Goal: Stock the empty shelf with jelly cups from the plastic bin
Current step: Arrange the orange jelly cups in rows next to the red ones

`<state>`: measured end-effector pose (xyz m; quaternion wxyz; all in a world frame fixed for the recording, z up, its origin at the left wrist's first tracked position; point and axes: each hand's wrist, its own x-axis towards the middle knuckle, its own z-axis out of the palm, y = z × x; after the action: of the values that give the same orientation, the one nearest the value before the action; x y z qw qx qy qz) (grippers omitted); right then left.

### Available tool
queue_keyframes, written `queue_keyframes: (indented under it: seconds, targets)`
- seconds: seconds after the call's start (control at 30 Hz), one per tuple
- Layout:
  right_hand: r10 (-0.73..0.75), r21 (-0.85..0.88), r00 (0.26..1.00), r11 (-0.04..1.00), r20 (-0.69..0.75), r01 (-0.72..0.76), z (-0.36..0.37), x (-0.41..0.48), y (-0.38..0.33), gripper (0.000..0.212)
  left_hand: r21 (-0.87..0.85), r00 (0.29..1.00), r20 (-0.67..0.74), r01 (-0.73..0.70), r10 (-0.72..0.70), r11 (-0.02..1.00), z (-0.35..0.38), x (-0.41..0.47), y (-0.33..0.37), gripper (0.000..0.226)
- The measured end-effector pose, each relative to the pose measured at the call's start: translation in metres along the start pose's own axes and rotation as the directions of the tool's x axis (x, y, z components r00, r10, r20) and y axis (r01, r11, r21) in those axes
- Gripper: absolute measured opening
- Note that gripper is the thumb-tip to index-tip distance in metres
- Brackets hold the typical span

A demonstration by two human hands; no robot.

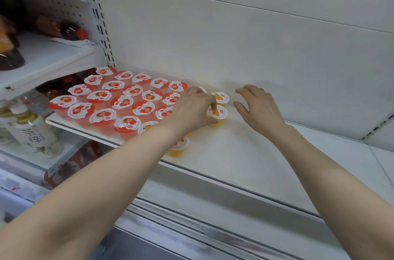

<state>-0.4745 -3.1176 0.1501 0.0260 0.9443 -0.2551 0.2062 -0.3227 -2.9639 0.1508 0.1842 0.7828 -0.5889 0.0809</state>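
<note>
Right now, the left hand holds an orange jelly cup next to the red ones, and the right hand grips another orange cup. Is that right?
Not quite. In the head view the right hand grips nothing; its fingers are spread loosely above the bare shelf. The rest holds: the left hand holds an orange jelly cup next to the red jelly cups.
</note>
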Motion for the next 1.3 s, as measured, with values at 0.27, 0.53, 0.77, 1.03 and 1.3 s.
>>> queue_keyframes:
  seconds: [0.27, 0.53, 0.77, 1.03, 1.3]
  targets:
    - [-0.06, -0.045, 0.997, 0.997, -0.043, 0.058, -0.022, -0.007, -0.05, 0.039, 0.036, 0.998, -0.044, -0.046, 0.048, 0.998, -0.041, -0.032, -0.03, 0.044]
    - [-0.144, -0.026, 0.989, 0.989, -0.04, 0.143, -0.027, -0.018, -0.16, 0.048, 0.076, 0.994, -0.106, -0.01, 0.018, 0.997, -0.092, -0.12, -0.107, 0.041]
    - [-0.294, 0.002, 0.951, 0.955, -0.095, 0.296, -0.001, -0.033, -0.277, 0.045, 0.129, 0.977, -0.2, 0.103, -0.075, 0.986, -0.125, -0.229, -0.197, 0.043]
    - [-0.439, 0.127, 0.898, 0.89, -0.027, 0.439, 0.051, -0.063, -0.422, 0.051, 0.145, 0.929, -0.202, 0.34, -0.309, 0.929, -0.135, -0.386, -0.298, 0.042]
    - [-0.637, 0.35, 0.767, 0.737, 0.075, 0.578, 0.133, -0.092, -0.543, 0.047, 0.1, 0.706, -0.143, 0.707, -0.694, 0.7, -0.113, -0.548, -0.365, 0.038]
